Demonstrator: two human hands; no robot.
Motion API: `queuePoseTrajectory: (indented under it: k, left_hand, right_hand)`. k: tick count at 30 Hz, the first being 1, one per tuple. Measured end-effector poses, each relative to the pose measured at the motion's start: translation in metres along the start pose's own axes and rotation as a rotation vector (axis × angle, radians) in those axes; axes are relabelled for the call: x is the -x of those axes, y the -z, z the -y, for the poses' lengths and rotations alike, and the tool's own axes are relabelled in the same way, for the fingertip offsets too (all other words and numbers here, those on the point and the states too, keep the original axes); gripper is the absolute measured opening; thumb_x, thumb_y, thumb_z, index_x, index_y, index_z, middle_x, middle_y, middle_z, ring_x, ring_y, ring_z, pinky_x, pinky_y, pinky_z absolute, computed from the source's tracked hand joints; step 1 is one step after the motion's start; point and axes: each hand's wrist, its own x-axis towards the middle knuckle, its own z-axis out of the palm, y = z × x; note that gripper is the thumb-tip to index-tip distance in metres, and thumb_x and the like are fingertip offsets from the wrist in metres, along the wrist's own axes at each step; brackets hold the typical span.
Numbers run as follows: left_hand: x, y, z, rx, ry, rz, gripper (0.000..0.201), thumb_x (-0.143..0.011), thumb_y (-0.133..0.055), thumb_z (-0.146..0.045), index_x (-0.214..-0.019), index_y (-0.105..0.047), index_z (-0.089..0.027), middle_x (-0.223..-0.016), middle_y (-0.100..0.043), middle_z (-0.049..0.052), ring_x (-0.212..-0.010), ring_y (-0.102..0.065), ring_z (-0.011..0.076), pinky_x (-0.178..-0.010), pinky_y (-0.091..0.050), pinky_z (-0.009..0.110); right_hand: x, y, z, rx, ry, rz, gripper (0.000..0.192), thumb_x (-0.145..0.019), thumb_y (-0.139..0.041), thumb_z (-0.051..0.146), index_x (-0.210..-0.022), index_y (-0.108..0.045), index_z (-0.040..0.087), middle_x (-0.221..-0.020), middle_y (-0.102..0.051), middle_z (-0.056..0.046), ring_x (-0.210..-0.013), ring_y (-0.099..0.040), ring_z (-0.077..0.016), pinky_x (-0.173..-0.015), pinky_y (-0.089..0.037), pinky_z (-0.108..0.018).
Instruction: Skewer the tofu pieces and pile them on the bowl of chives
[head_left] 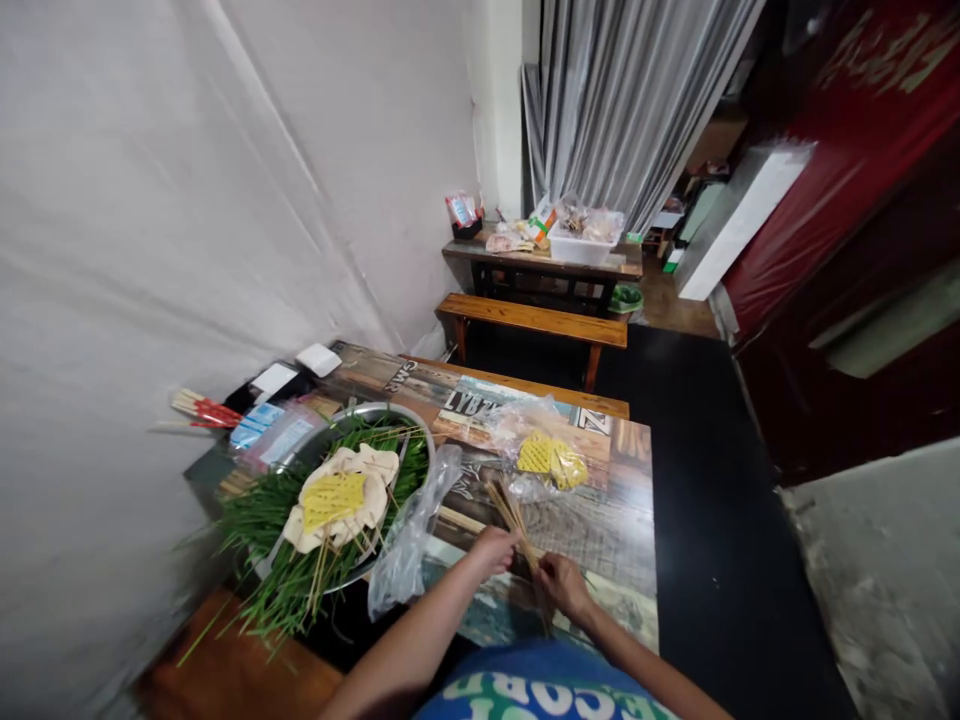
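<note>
1. Hands low in the frame, close together over the printed table [600,520]: the left hand [491,550] and the right hand [564,585] both closed on one bundle of thin bamboo skewers [514,520].
2. The skewers fan up and away from the fists, tips spread, lower ends pinched between the two hands; it looks like a hold meant to keep the sticks gathered.
3. Just left of the left hand, a clear plastic bag [409,545] slumps off the rim of a metal basin [409,425].
4. The basin is heaped with green chives [277,580], their stalks spilling over the near edge; pale flat sheets and a yellow mesh piece [334,497] lie on top, with loose sticks across them.
5. Beyond the skewers sits another bag with yellow pieces [551,460], within reach.
6. Farther back, a wooden bench [532,318] and a cluttered second table [540,262] stand well apart.
</note>
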Motion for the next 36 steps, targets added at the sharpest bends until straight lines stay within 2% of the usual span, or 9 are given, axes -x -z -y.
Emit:
queuePoseTrajectory:
  k: [3,6,10,15,22,30,36]
  left_hand:
    - [-0.011,-0.011,0.019,0.126,0.051,-0.032,0.020,-0.064,-0.069,-0.028,-0.069,-0.053,-0.017,-0.063,-0.062,0.002,-0.067,-0.062,0.0174,-0.065,-0.046,0.030]
    - [-0.015,-0.016,0.028,0.266,0.025,-0.041,0.018,-0.068,-0.065,-0.024,-0.079,-0.052,-0.018,-0.079,-0.064,0.004,-0.078,-0.062,0.0158,-0.072,-0.046,0.029]
    - [-0.009,-0.020,0.039,0.390,-0.035,-0.056,0.023,-0.065,-0.068,-0.023,-0.077,-0.050,-0.019,-0.080,-0.063,0.002,-0.076,-0.061,0.0136,-0.073,-0.045,0.027]
    - [-0.001,-0.020,0.051,0.438,-0.045,-0.063,0.029,-0.059,-0.071,-0.022,-0.075,-0.047,-0.019,-0.070,-0.059,-0.003,-0.063,-0.057,0.0095,-0.066,-0.044,0.024]
    - [-0.001,-0.010,0.066,0.371,-0.038,-0.068,0.027,-0.054,-0.070,-0.017,-0.075,-0.053,-0.018,-0.068,-0.058,-0.002,-0.059,-0.054,0.0099,-0.055,-0.038,0.021]
    - [0.005,-0.010,0.064,0.320,-0.074,-0.066,0.022,-0.054,-0.068,-0.019,-0.072,-0.054,-0.017,-0.065,-0.058,-0.001,-0.059,-0.055,0.0119,-0.056,-0.040,0.024]
    - [0.008,-0.012,0.059,0.294,-0.061,-0.096,0.020,-0.058,-0.065,-0.018,-0.075,-0.054,-0.018,-0.063,-0.057,-0.002,-0.057,-0.054,0.0119,-0.055,-0.042,0.026]
  right_hand:
    - [0.003,0.013,-0.007,-0.076,0.092,0.055,0.020,-0.087,-0.052,0.030,-0.085,-0.061,0.012,-0.080,-0.064,0.000,-0.072,-0.062,-0.0136,-0.067,-0.050,-0.032]
    - [-0.001,0.032,-0.007,-0.134,0.191,0.078,0.020,-0.086,-0.053,0.030,-0.087,-0.061,0.012,-0.082,-0.064,-0.001,-0.075,-0.062,-0.0145,-0.069,-0.050,-0.033]
    - [-0.023,0.050,0.006,-0.182,0.278,0.050,0.021,-0.087,-0.051,0.030,-0.097,-0.060,0.013,-0.092,-0.064,-0.003,-0.085,-0.061,-0.0164,-0.077,-0.048,-0.037]
    - [-0.046,0.041,0.025,-0.163,0.243,0.015,0.018,-0.086,-0.053,0.029,-0.091,-0.061,0.013,-0.091,-0.064,-0.003,-0.081,-0.061,-0.0152,-0.074,-0.049,-0.036]
    - [-0.048,0.022,0.035,-0.129,0.175,0.000,0.018,-0.087,-0.052,0.028,-0.092,-0.060,0.013,-0.088,-0.064,-0.002,-0.072,-0.061,-0.0129,-0.065,-0.051,-0.031]
    - [-0.044,0.036,0.057,-0.042,0.141,-0.049,0.019,-0.087,-0.052,0.029,-0.090,-0.061,0.013,-0.086,-0.064,-0.001,-0.071,-0.061,-0.0127,-0.065,-0.050,-0.030]
    - [-0.040,0.041,0.075,-0.031,0.095,-0.161,0.018,-0.086,-0.053,0.030,-0.089,-0.060,0.014,-0.086,-0.063,-0.001,-0.072,-0.060,-0.0129,-0.066,-0.050,-0.031]
